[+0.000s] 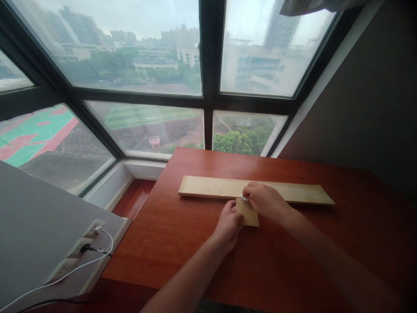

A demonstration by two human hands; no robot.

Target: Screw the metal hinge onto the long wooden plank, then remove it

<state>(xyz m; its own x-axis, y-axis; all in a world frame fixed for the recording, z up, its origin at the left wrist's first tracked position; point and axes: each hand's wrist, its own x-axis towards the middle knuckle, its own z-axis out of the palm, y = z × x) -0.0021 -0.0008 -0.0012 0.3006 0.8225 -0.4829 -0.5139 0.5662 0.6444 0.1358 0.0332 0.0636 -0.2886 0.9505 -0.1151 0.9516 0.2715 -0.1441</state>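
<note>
A long pale wooden plank (pixel 208 187) lies across the red-brown table (pixel 182 243). A small wooden block (pixel 249 215) rests against its near edge, forming a T. My left hand (pixel 228 224) grips the left side of the small block. My right hand (pixel 265 201) sits over the joint, its fingers pinched on a small shiny metal piece (pixel 243 198). What kind of piece it is cannot be made out.
Large windows (pixel 146 126) stand behind the table, overlooking sports fields. A dark wall (pixel 374 108) rises on the right. To the left, a grey ledge carries a power strip (pixel 78 254) with a white cable plugged in. A gap drops between ledge and table.
</note>
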